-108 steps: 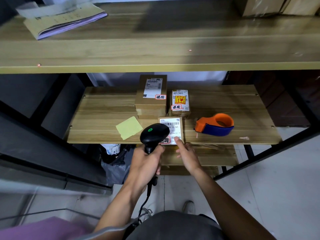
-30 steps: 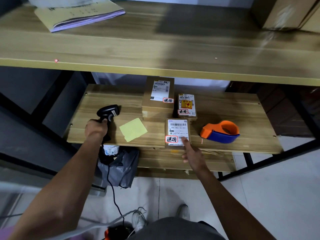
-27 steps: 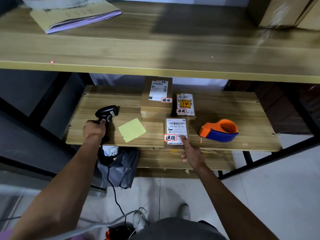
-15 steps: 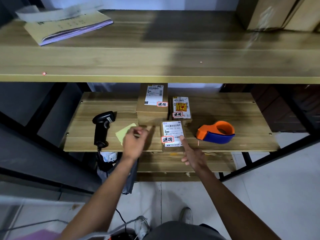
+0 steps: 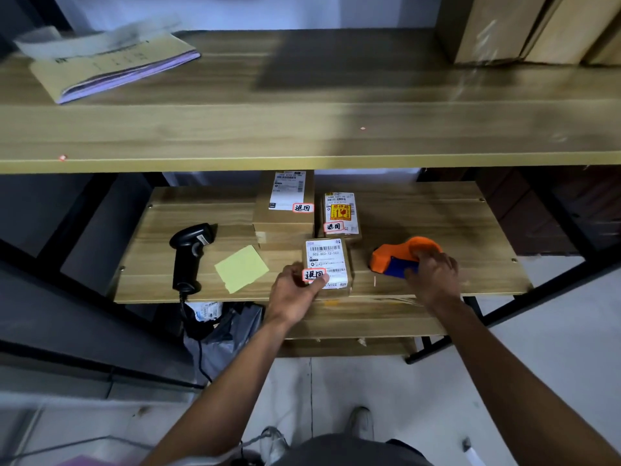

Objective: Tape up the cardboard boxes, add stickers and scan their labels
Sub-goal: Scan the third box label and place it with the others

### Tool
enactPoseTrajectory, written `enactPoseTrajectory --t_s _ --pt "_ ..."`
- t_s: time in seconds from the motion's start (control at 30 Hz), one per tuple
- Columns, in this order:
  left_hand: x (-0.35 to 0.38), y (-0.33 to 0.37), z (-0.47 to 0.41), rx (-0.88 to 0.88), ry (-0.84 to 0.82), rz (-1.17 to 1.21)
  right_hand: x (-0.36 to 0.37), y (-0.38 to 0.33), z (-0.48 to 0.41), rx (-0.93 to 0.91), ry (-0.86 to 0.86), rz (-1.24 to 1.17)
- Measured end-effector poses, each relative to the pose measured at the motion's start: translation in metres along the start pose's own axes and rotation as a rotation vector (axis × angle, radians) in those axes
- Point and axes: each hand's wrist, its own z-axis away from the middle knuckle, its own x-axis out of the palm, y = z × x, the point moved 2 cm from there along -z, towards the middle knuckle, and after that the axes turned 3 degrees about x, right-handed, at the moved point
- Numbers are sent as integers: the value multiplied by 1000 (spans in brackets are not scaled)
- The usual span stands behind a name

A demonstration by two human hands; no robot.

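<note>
Three small cardboard boxes with white labels and red-edged stickers stand on the lower wooden shelf [image 5: 437,216]. My left hand [image 5: 295,294] grips the front left corner of the nearest box [image 5: 327,262], thumb on its sticker. My right hand [image 5: 431,274] curls over the orange and blue tape dispenser [image 5: 396,258] to the box's right. The other two boxes stand behind: a taller one [image 5: 285,210] and a smaller one [image 5: 339,213]. The black barcode scanner [image 5: 188,253] lies on the shelf at the left, held by no hand.
A yellow sticker sheet [image 5: 242,269] lies between scanner and box. The upper shelf [image 5: 302,129] overhangs, with a paper pad [image 5: 111,65] at left and big boxes [image 5: 497,28] at right. A grey bag [image 5: 221,334] and the scanner cable hang below the shelf.
My left hand set the scanner down on the shelf and moved right to grip the nearest box. My right hand left the box's label and went right onto the tape dispenser.
</note>
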Motion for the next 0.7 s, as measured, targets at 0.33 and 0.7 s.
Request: enactPoseTrajectory --t_s 0.33,0.7 --pt "5 3 -9 -26 -8 68 3 17 4 -36 43 97" --pt "9 7 -7 -38 -59 73 -8 29 -5 89 -34 258"
